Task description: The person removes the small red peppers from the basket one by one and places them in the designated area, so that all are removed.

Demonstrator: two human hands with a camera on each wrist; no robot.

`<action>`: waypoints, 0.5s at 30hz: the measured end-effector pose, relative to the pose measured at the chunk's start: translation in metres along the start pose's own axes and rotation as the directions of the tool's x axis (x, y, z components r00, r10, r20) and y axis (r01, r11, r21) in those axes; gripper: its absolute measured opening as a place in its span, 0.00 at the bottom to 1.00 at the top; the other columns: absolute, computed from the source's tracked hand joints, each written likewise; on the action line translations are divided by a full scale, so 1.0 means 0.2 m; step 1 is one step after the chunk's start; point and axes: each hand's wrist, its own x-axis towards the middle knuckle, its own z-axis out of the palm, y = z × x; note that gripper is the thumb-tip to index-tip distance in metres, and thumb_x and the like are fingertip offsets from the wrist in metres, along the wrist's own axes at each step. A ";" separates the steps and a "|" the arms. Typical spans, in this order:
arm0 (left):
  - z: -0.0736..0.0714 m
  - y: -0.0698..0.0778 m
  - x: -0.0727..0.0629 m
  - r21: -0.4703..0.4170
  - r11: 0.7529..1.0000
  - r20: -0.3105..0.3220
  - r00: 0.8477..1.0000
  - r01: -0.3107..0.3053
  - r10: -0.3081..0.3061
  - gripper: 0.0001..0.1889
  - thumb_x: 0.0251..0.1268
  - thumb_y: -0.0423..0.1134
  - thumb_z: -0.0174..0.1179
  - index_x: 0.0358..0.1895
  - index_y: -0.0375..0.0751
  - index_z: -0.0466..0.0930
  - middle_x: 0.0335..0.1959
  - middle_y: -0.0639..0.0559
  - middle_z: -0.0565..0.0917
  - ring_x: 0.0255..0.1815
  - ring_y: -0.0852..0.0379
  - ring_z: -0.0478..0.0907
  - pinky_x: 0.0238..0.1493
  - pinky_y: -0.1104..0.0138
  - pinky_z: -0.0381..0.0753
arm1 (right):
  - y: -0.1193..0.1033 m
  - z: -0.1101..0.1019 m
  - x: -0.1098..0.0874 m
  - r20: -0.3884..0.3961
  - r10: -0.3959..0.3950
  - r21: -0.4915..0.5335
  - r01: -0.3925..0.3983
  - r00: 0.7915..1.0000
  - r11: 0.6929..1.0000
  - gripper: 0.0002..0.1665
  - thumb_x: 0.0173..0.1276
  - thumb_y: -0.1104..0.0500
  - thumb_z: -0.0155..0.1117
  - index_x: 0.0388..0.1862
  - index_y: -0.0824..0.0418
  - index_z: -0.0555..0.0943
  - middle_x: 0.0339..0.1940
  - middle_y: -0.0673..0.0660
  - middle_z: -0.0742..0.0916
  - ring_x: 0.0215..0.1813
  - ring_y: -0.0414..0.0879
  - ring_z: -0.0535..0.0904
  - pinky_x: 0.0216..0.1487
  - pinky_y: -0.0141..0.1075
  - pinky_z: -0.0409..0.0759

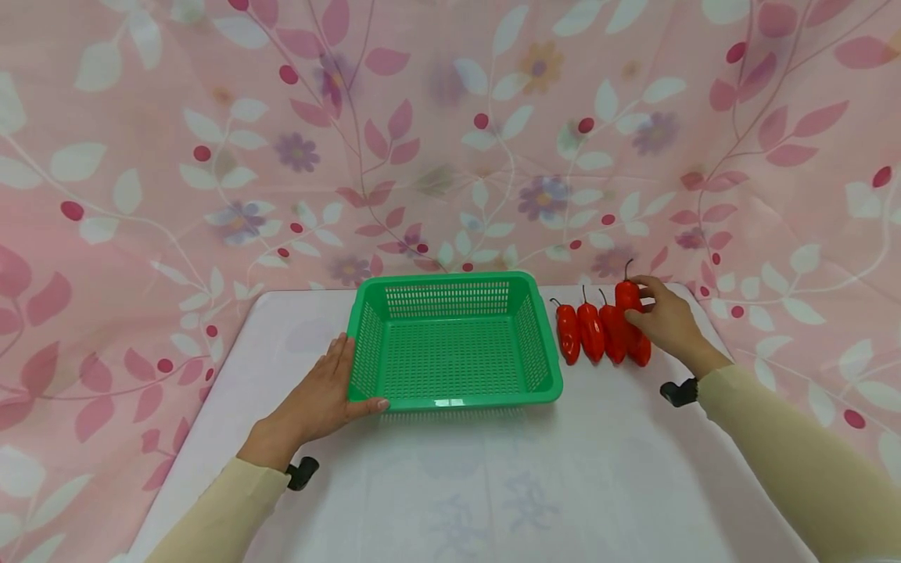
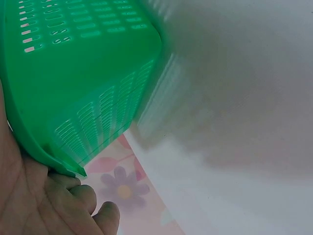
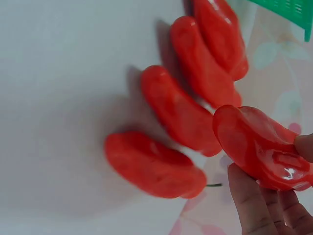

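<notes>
A green plastic basket [image 1: 450, 404] with slotted walls and nothing in it stands on the white table. My left hand [image 1: 320, 395] rests against its left side, fingers straight along the rim and thumb on the front left corner; in the left wrist view the palm and fingertips [image 2: 84, 198] show beside the basket's rim [image 2: 29, 142]. At the right, my right hand [image 1: 665, 317] pinches a red pepper [image 3: 259, 147] between thumb and fingers, raised above the others. Several more red peppers [image 1: 591, 332] lie in a row under and left of that hand, stems pointing away.
The white table [image 1: 450, 485] stretches in front of the basket and out to both sides. Behind it hangs a pink floral cloth [image 1: 436, 156], close to the table's back edge. A dark wrist camera [image 1: 679, 392] sits under the right wrist, another [image 1: 303, 473] under the left.
</notes>
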 end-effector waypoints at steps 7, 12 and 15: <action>0.01 -0.01 0.00 -0.007 1.000 -0.005 1.000 0.003 -0.003 0.71 0.60 0.82 0.57 0.84 0.26 0.36 0.87 0.30 0.41 0.87 0.30 0.42 0.84 0.39 0.51 | 0.12 0.01 -0.02 -0.013 0.022 -0.043 -0.023 1.000 0.999 0.46 0.74 0.58 0.66 0.84 0.62 0.56 0.73 0.77 0.71 0.65 0.75 0.74 0.54 0.62 0.87; 0.02 -0.01 0.00 -0.008 1.000 -0.008 1.000 0.003 -0.003 0.72 0.59 0.83 0.56 0.85 0.26 0.36 0.87 0.31 0.41 0.87 0.30 0.42 0.84 0.39 0.51 | 0.17 -0.01 -0.03 -0.020 0.042 -0.060 -0.043 0.999 0.997 0.46 0.73 0.58 0.66 0.83 0.64 0.56 0.73 0.78 0.70 0.64 0.75 0.73 0.52 0.62 0.88; 0.01 -0.01 0.00 -0.015 1.000 -0.008 1.000 0.003 -0.003 0.72 0.59 0.83 0.56 0.85 0.27 0.36 0.87 0.31 0.41 0.87 0.30 0.42 0.84 0.38 0.50 | 0.19 -0.02 -0.03 -0.026 0.057 -0.058 -0.059 0.998 0.997 0.46 0.72 0.59 0.67 0.82 0.65 0.56 0.72 0.78 0.70 0.63 0.75 0.73 0.51 0.62 0.88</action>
